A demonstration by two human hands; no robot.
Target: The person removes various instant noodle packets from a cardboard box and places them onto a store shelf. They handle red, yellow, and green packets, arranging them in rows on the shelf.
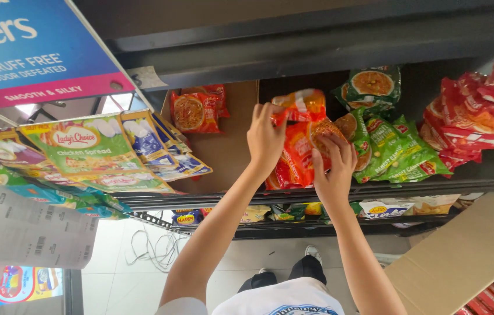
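Observation:
My left hand (264, 140) is raised to a dark store shelf (223, 199) and pinches an orange noodle packet (306, 104) by its left end, holding it above a pile of similar orange packets (294, 160). Just to the right and slightly lower, my right hand (333, 172) rests with its fingers spread on the top packet of that pile. Both forearms reach up from the bottom of the view.
Green noodle packets (390, 146) and red packets (475, 122) lie right of the pile; two orange-red ones (195, 111) sit at the back left. Sachet strips (89, 151) hang at left under a blue sign (31, 46). A cardboard box flap (463, 251) juts in at lower right.

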